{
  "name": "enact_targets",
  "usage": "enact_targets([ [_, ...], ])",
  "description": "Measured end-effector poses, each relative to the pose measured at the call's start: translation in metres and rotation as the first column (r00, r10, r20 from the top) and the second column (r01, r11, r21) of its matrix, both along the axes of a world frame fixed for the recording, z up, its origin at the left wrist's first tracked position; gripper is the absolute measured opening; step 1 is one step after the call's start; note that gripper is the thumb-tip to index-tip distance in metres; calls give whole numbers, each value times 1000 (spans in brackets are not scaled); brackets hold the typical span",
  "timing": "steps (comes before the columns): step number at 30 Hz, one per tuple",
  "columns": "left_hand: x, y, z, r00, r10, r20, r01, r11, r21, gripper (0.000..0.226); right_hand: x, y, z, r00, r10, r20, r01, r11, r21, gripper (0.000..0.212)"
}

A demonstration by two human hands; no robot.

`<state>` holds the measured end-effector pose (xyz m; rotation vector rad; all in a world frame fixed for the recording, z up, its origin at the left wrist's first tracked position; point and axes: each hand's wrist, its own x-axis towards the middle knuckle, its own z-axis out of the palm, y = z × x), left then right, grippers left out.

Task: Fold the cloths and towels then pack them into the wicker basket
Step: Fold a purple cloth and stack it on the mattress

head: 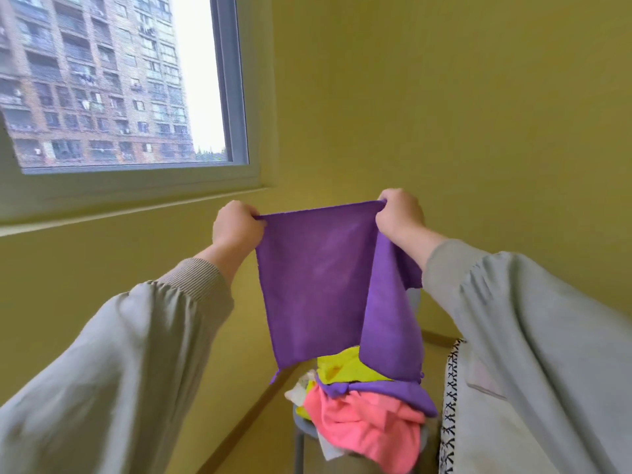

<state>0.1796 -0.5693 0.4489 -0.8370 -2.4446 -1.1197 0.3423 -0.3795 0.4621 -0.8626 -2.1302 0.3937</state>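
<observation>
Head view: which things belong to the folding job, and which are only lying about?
Job: purple cloth, held up by left hand and right hand; pile of pink, yellow and purple cloths on the grey stool.
Not the job: window; black-and-white patterned fabric at the right edge.

Left sleeve (113, 354): long, loose, pale grey-green fabric, gathered into folds above the wrist.
Left cuff (195, 278): ribbed knit band, slightly darker grey-beige.
Right sleeve (530, 336): same pale fabric, wide, creased.
Right cuff (441, 265): matching band, ribbing unclear.
Left hand (236, 227), right hand (398, 213): bare.
</observation>
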Motion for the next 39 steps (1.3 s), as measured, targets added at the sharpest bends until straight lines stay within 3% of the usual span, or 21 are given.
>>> enact_targets([
  [4,32,-16,6,999,-45,2,43,981,189,24,14,-24,6,1000,8,28,-7,999,-40,31],
  [7,58,-14,13,993,-107,-46,116,961,252,20,23,-36,7,999,21,39,-19,998,-63,33],
  [14,96,16,15,979,-157,-132,186,953,239,21,44,-33,-15,993,82,84,-69,987,-148,19],
  [18,123,49,14,968,-223,-116,246,936,251,24,60,-7,-27,977,101,187,-67,982,-176,35],
  [20,134,64,13,957,-276,-92,291,923,252,22,67,1,-29,978,165,130,-120,947,-299,40],
  [23,156,94,9,939,-334,-78,343,912,226,29,85,23,-29,968,235,-82,-242,809,-535,42],
  [24,161,103,8,934,-350,-73,357,908,219,32,90,28,-29,945,270,-183,-325,720,-613,39],
  [27,172,137,9,924,-374,-79,383,900,209,25,107,61,-25,787,393,-475,-603,331,-726,29],
  [29,172,152,10,922,-379,-75,386,898,210,25,119,77,-23,708,493,-506,-666,228,-710,32],
  [33,181,185,4,908,-419,27,403,887,225,30,132,102,-34,708,617,-343,-656,394,-644,10],
  [37,188,204,-5,822,-523,226,471,847,249,32,135,109,-36,840,368,-399,-527,727,-440,12],
  [39,193,206,-17,747,-561,357,513,828,226,31,139,112,-36,858,284,-428,-463,788,-406,18],
])
